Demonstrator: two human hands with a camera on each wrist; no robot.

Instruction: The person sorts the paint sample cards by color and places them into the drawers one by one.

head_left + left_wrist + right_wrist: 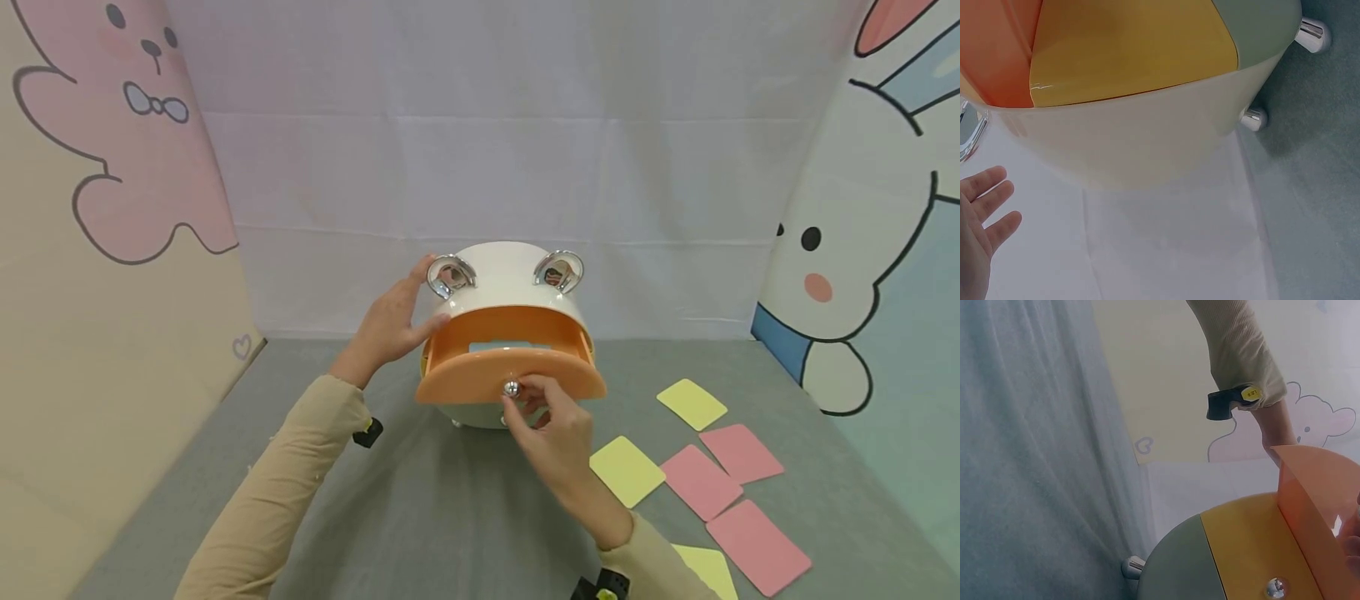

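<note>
A rounded white storage box (502, 275) with two shiny silver loop ears stands on the grey cloth. Its top orange drawer (457, 379) is pulled out, and something light blue (487, 345) lies inside. My right hand (558, 437) pinches the drawer's silver knob (512, 388) between thumb and fingers. At the box's left side, my left hand (390, 325) rests against the shell beside one ear, its fingers extended. Below the orange drawer, a yellow drawer (1129, 50) and a green section (1179, 565) show in the wrist views.
Yellow cards (692, 404) and pink cards (757, 546) lie spread on the grey cloth (360, 533) to the right of the box. A white cloth backdrop (495, 150) hangs behind. Side panels with cartoon animals (817, 250) border the table.
</note>
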